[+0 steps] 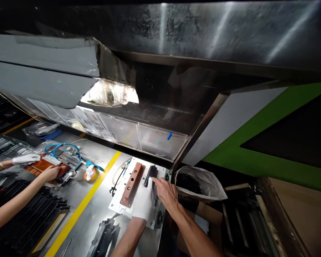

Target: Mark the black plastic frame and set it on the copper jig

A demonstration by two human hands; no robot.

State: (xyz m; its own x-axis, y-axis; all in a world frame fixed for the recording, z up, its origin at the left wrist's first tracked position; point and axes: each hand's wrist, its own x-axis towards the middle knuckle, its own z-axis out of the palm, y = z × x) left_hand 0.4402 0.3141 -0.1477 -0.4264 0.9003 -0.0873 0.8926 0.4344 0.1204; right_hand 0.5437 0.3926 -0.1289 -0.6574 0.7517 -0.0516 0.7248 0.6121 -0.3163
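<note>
Where yellow tape crosses the steel bench, both hands work.

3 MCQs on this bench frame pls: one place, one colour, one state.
1. Where does the brown fixture block lie?
A. on the white plate
B. inside the plastic bag
C. on the yellow line

2. What colour is the left hand's glove?
A. blue
B. white
C. black

3. What is the right hand doing?
A. gripping the blue tubing
B. resting in the bag
C. touching the small black part with a fingertip

Answers:
1 A: the block sits on the white plate.
2 B: the left hand wears white.
3 C: the bare right hand reaches its forefinger to the black part.
</note>
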